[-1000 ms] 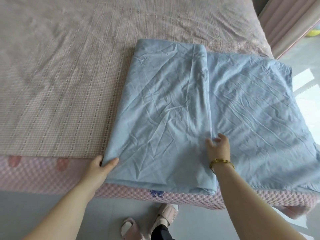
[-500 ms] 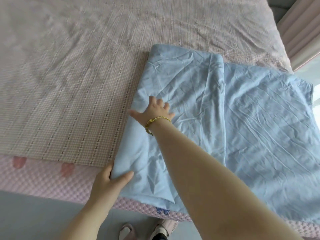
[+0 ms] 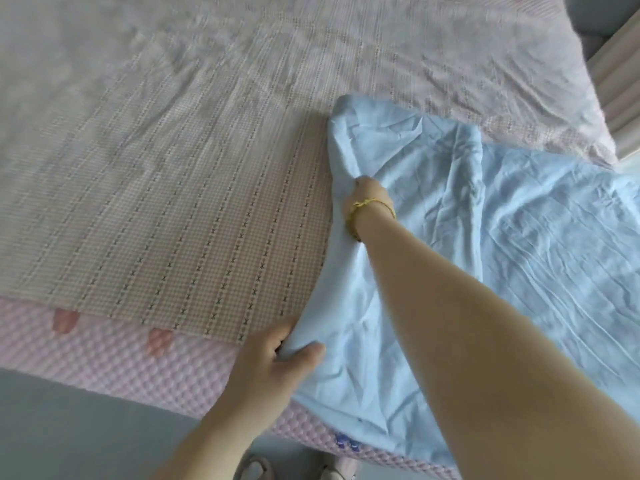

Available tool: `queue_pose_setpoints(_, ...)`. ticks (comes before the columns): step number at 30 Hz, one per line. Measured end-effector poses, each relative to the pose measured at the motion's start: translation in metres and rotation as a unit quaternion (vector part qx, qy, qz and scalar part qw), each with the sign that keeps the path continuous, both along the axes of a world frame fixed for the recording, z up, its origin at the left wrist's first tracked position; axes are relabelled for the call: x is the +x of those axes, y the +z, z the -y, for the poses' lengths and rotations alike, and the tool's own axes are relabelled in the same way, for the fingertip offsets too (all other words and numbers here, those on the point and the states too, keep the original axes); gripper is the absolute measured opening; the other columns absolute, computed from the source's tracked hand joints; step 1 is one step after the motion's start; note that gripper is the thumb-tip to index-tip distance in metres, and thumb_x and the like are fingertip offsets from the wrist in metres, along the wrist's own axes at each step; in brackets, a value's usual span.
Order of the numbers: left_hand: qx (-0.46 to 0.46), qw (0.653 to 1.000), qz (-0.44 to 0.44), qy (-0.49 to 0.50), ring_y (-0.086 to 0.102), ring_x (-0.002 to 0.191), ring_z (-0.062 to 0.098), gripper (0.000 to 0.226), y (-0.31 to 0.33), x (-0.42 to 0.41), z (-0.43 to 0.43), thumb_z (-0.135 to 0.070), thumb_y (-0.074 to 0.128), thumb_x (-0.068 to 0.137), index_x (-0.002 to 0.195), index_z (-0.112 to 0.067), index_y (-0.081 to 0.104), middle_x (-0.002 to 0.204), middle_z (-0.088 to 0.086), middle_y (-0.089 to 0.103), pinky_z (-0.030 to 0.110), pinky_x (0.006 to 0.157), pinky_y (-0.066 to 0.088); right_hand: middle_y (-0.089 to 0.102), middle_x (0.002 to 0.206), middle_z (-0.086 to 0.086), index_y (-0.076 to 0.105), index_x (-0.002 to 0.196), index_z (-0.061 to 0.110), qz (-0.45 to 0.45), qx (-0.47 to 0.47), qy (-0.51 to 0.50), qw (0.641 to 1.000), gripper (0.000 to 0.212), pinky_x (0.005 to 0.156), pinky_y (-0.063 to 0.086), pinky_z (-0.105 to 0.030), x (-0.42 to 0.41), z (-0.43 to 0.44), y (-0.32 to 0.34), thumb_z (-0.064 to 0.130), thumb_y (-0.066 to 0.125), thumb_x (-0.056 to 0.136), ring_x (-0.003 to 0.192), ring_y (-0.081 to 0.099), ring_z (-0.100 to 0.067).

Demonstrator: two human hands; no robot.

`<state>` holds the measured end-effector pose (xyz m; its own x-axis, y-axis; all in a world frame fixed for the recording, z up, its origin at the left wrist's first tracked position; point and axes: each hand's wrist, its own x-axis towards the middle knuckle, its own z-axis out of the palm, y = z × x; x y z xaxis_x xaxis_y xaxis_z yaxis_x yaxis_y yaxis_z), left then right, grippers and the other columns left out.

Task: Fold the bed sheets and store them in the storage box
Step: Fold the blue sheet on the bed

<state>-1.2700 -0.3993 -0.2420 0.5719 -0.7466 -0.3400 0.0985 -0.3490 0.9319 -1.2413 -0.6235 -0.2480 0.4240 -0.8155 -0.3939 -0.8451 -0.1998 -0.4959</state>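
Observation:
A light blue bed sheet, partly folded and wrinkled, lies on the right part of the bed and hangs over its near edge. My left hand pinches the sheet's near left corner at the mattress edge. My right hand, with a gold bracelet on the wrist, reaches across and grips the sheet's left edge farther up, its fingers buried in the cloth. The left edge is lifted between both hands. No storage box is in view.
The bed is covered with a pink checked sheet over a pink quilted mattress side. Grey floor lies below, with my slippers at the bottom. Curtains hang at the right.
My right hand went from the sheet's middle fold across to its left edge and closed on it. My left hand tightened on the near corner. The left edge now lifts and bunches.

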Motion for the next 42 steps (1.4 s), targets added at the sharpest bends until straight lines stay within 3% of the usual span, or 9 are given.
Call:
queue_pose_setpoints(3,-0.034,0.997,-0.039,-0.062,0.049,0.054,0.002,0.017,0.029,-0.025,0.024,-0.036,0.061,0.059,0.074,-0.041,0.069,0.056,-0.008,0.058,0.012,0.051,0.036,0.054,0.122,-0.008,0.041,0.135,0.016,0.124,0.021,-0.062,0.99,0.044,0.079,0.039,-0.023,-0.046,0.02,0.035,0.011,0.042,0.091,0.109,0.053,-0.025)
queue_pose_setpoints(11,-0.104,0.969,-0.048,-0.218,0.059,0.072,-0.012,0.025,0.057,-0.133,0.098,-0.045,0.061,0.058,0.072,-0.065,0.06,0.073,-0.03,0.066,0.01,0.07,0.046,0.056,0.1,-0.008,0.054,0.125,0.011,0.211,-0.042,-0.192,0.957,0.047,0.055,0.042,-0.017,-0.211,0.097,0.078,-0.006,0.041,0.084,0.092,0.054,-0.019)
queue_pose_setpoints(15,-0.097,0.958,-0.08,-0.256,0.053,0.065,-0.018,0.036,0.044,-0.21,0.145,-0.021,0.066,0.072,0.066,-0.057,0.063,0.062,-0.033,0.061,0.003,0.068,0.041,0.054,0.092,-0.006,0.058,0.116,0.007,0.218,-0.047,-0.224,0.949,0.041,0.042,0.036,-0.003,-0.301,0.135,0.067,-0.01,0.043,0.082,0.084,0.049,-0.016)
queue_pose_setpoints(20,-0.046,0.93,0.0,-0.366,0.043,0.085,-0.033,0.046,0.006,-0.306,0.197,-0.023,0.063,0.086,0.12,-0.047,0.044,0.078,-0.054,0.048,-0.008,0.085,0.027,0.054,0.094,-0.007,0.051,0.125,0.009,0.167,0.015,-0.294,0.941,0.046,0.065,0.049,-0.026,-0.415,0.18,0.025,-0.007,0.043,0.083,0.085,0.052,-0.021)
queue_pose_setpoints(25,-0.063,0.906,0.351,-0.228,0.052,0.091,-0.001,0.026,-0.056,-0.318,0.224,-0.04,0.046,0.086,0.102,-0.029,0.064,0.091,-0.013,0.069,0.013,0.078,0.043,0.05,0.086,-0.006,0.022,0.144,0.008,0.179,0.185,-0.368,0.893,0.061,0.058,0.036,-0.026,-0.481,0.195,-0.028,-0.003,0.048,0.09,0.061,0.043,-0.016)
queue_pose_setpoints(29,0.077,0.888,0.439,-0.112,0.054,0.105,0.028,0.051,-0.083,-0.276,0.234,-0.038,0.046,0.071,0.108,-0.008,0.064,0.11,0.025,0.063,0.035,0.087,0.043,0.05,0.119,-0.011,0.033,0.14,0.008,0.192,0.165,-0.379,0.89,0.055,0.074,0.04,-0.027,-0.488,0.199,-0.054,0.008,0.055,0.089,0.09,0.049,-0.019)
queue_pose_setpoints(34,0.254,0.94,0.218,0.069,0.044,0.124,0.04,0.06,-0.074,-0.235,0.25,-0.025,0.061,0.087,0.137,-0.001,0.039,0.137,0.024,0.045,0.043,0.103,0.034,0.049,0.11,-0.005,0.04,0.133,0.01,0.185,0.145,-0.339,0.911,0.049,0.081,0.041,-0.028,-0.483,0.198,-0.061,0.016,0.059,0.088,0.092,0.049,-0.019)
queue_pose_setpoints(39,0.2,0.976,0.055,0.074,0.061,0.097,0.034,0.022,-0.077,-0.208,0.267,-0.025,0.066,0.083,0.098,-0.01,0.058,0.099,0.016,0.063,0.043,0.087,0.046,0.041,0.077,0.001,0.038,0.074,0.017,0.099,0.107,-0.315,0.938,0.023,0.065,0.031,-0.025,-0.481,0.203,-0.07,0.021,0.057,0.088,0.085,0.038,-0.019)
queue_pose_setpoints(42,0.217,0.974,0.035,0.062,0.061,0.095,0.033,0.012,-0.076,-0.204,0.273,-0.018,0.062,0.086,0.092,-0.009,0.057,0.097,0.018,0.063,0.043,0.087,0.047,0.046,0.081,0.004,0.047,0.088,0.016,0.083,0.087,-0.321,0.94,0.011,0.068,0.037,-0.029,-0.475,0.197,-0.071,0.023,0.056,0.088,0.09,0.046,-0.026)
